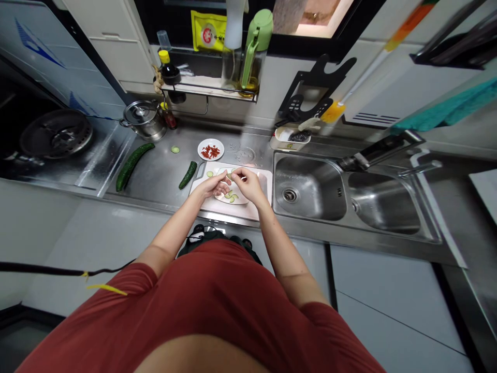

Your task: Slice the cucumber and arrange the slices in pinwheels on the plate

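Both my hands meet above a white plate (237, 200) with pale green cucumber slices (232, 197) on it. The plate rests on a light cutting board (265, 192). My left hand (216, 185) is palm up, its lower fingers curled apart, its thumb and index finger near a small green piece. My right hand (247, 184) pinches that small green piece, which looks like a cucumber slice (229, 176). Another slice (210, 174) lies on the board's upper left. Left of the board is a short cucumber piece (188, 175).
A plate of chopped red pieces (210, 151) stands behind the board. A long cucumber (132, 167), a cucumber end (175, 149) and a lidded pot (144, 120) are at the left. A double sink (310, 187) lies right. A bottle shelf (209, 92) hangs behind.
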`<control>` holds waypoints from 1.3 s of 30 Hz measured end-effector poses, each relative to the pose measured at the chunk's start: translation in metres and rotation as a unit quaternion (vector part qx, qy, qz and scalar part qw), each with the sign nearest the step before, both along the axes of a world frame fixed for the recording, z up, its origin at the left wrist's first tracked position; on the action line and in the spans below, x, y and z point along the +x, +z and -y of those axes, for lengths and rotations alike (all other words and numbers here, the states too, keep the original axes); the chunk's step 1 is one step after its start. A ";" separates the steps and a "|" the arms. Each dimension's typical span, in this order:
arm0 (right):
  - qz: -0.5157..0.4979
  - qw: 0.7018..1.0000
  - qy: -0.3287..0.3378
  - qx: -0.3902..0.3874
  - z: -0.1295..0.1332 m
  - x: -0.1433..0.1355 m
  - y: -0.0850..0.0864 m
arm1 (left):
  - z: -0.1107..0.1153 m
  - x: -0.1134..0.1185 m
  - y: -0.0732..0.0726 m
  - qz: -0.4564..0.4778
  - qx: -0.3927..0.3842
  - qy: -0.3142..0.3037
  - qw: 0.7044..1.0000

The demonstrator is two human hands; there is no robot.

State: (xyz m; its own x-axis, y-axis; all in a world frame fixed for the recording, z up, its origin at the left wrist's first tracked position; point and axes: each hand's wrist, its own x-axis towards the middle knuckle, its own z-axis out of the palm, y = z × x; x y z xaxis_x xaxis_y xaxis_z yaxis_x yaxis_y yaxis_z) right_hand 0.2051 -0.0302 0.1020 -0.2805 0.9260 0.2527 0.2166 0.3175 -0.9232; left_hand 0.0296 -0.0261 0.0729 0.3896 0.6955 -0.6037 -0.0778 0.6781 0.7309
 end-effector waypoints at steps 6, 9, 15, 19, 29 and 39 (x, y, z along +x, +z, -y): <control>0.007 1.000 0.000 -0.004 -0.001 0.000 -0.004 | -0.002 -0.002 0.009 0.091 -0.053 0.014 0.994; 0.019 1.000 -0.002 0.001 -0.002 0.000 -0.006 | -0.003 -0.002 0.015 0.137 -0.048 0.031 0.989; 0.040 0.999 0.000 0.028 -0.003 0.002 -0.006 | -0.002 -0.005 0.024 0.118 0.046 0.065 0.990; 0.042 0.999 -0.004 0.025 -0.004 0.003 -0.006 | -0.003 -0.006 0.028 0.064 0.089 0.109 0.988; 0.020 0.999 -0.021 -0.040 -0.010 -0.002 -0.020 | -0.008 -0.005 0.026 -0.096 0.239 0.143 0.956; -0.033 0.992 -0.025 -0.118 -0.016 -0.010 -0.043 | -0.014 -0.007 0.011 -0.099 0.298 0.158 0.936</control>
